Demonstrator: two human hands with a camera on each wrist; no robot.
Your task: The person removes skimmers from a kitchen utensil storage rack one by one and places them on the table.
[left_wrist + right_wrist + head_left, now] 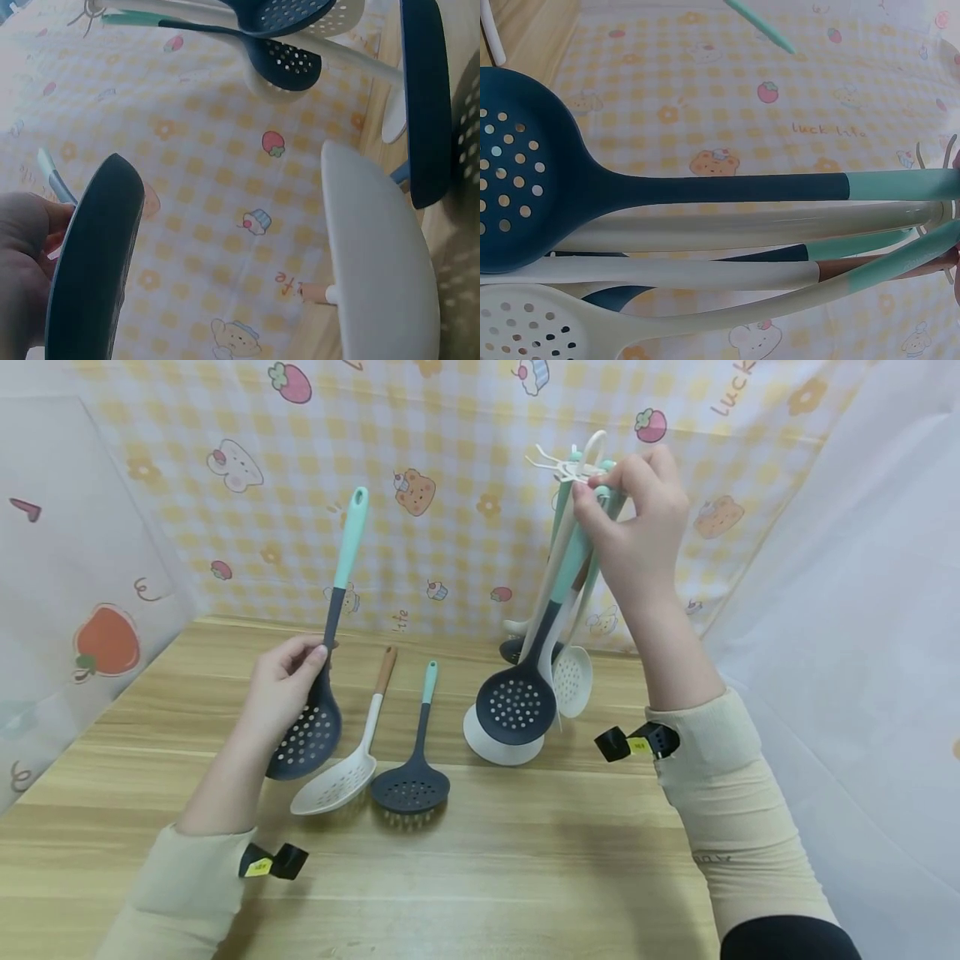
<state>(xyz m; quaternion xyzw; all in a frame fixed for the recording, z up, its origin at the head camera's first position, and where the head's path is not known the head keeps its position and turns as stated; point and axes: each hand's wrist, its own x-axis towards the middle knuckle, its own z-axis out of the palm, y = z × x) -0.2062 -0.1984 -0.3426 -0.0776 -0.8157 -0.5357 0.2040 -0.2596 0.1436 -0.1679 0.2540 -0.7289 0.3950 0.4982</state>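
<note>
My left hand (281, 689) grips a dark slotted skimmer (307, 739) by its shaft, mint handle pointing up. The left wrist view shows that skimmer's bowl (94, 255) edge-on beside the fingers. On the right, a white utensil rack (504, 745) carries several hanging utensils from its top hooks (566, 468). Right at those hooks, my right hand (641, 522) pinches the top of the mint handle of another dark slotted skimmer (517, 703). In the right wrist view this skimmer (742, 189) lies in front of the others, with only fingertips showing at the right edge.
A white slotted spoon (337, 783) with a wooden handle and a dark slotted turner (412, 789) with a mint handle lie on the wooden table (487, 877). Behind the front skimmer hangs a white skimmer (572, 681). A checked cloth (465, 543) rises at the back.
</note>
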